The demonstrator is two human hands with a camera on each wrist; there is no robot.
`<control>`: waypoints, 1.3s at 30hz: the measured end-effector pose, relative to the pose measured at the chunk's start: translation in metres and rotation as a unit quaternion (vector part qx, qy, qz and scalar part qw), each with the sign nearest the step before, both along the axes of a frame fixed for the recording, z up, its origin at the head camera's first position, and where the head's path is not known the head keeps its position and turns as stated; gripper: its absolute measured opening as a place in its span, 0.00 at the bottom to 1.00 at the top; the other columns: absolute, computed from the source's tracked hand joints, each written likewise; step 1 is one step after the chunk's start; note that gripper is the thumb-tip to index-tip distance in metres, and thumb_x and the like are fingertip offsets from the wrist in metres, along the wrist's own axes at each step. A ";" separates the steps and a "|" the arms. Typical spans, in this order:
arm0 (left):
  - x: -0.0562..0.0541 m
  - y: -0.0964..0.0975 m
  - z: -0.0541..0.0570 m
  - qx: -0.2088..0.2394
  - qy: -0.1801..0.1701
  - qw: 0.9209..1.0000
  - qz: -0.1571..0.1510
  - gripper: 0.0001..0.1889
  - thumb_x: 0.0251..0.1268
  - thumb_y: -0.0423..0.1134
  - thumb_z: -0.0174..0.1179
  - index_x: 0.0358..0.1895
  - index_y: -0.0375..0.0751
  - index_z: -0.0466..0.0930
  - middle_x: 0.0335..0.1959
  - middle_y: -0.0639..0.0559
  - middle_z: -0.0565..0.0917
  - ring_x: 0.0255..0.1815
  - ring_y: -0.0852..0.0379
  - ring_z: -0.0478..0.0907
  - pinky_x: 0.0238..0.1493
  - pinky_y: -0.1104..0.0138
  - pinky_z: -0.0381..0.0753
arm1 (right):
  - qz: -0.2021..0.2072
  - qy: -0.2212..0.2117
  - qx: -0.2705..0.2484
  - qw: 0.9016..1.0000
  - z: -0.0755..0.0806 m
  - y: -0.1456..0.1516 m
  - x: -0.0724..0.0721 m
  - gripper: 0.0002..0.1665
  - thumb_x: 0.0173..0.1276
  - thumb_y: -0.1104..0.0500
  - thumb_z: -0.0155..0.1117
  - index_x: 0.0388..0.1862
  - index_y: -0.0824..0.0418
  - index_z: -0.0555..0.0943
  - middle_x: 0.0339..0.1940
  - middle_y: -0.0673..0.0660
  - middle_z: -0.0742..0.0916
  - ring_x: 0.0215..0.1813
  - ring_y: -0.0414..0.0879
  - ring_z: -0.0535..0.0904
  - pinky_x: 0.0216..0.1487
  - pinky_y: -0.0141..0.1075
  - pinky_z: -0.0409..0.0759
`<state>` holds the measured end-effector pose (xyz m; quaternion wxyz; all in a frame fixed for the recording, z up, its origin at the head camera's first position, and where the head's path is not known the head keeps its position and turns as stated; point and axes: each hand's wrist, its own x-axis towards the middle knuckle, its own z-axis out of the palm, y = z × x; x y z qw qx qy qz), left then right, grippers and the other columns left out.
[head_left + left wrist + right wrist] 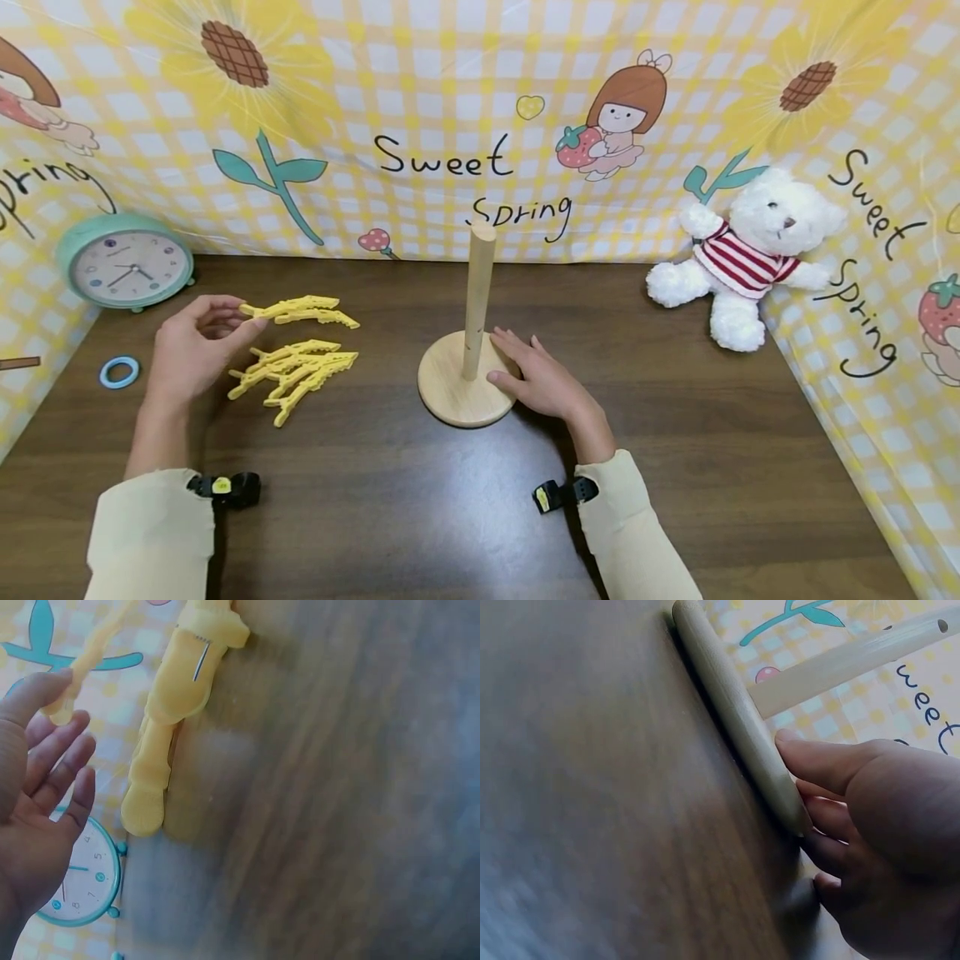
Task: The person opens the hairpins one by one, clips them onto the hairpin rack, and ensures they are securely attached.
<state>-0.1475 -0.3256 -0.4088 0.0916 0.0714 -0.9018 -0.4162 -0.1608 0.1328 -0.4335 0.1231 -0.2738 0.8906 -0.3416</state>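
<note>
My left hand [191,346] pinches one end of a yellow plastic hair clip [303,311] between thumb and forefinger. In the left wrist view the other fingers hang loosely beside it. Just below it in the head view, several more yellow hair clips [292,371] lie loosely together on the table. At the centre stands a wooden post [478,308] on a round wooden base [446,387]. My right hand [551,383] rests on the right edge of that base with its fingers extended. In the right wrist view the thumb [817,761] lies on the base's top near its rim.
A mint-green alarm clock [131,262] stands at the back left, with a light blue ring [119,372] in front of it. A white teddy bear [750,250] in a striped shirt sits at the back right. Patterned cloth [420,83] walls the back and sides of the brown table [390,517].
</note>
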 end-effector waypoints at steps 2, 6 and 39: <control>0.000 0.002 0.001 -0.005 0.002 1.000 -0.002 0.31 0.66 0.58 0.66 0.65 0.42 0.77 0.43 0.66 0.79 0.42 0.68 0.74 0.38 0.79 0.71 | 0.011 0.001 0.011 1.000 0.001 0.001 0.000 0.38 0.80 0.52 0.57 0.81 0.65 0.58 0.81 0.63 0.60 0.82 0.55 0.51 0.79 0.54 0.39; 0.001 0.007 0.003 -0.019 0.008 1.000 -0.010 0.31 0.67 0.59 0.65 0.65 0.43 0.80 0.41 0.69 0.79 0.42 0.67 0.74 0.36 0.78 0.71 | 0.034 0.001 0.029 0.999 0.002 0.004 0.002 0.39 0.81 0.52 0.55 0.82 0.65 0.53 0.82 0.63 0.57 0.82 0.55 0.48 0.79 0.55 0.36; 0.008 0.073 0.026 -0.028 0.105 0.988 -0.106 0.16 0.67 0.44 0.69 0.51 0.38 0.84 0.38 0.45 0.84 0.35 0.67 0.76 0.35 0.80 0.71 | 0.050 -0.013 0.029 0.998 -0.001 0.007 0.000 0.41 0.82 0.50 0.52 0.83 0.65 0.49 0.83 0.62 0.53 0.83 0.52 0.44 0.79 0.49 0.34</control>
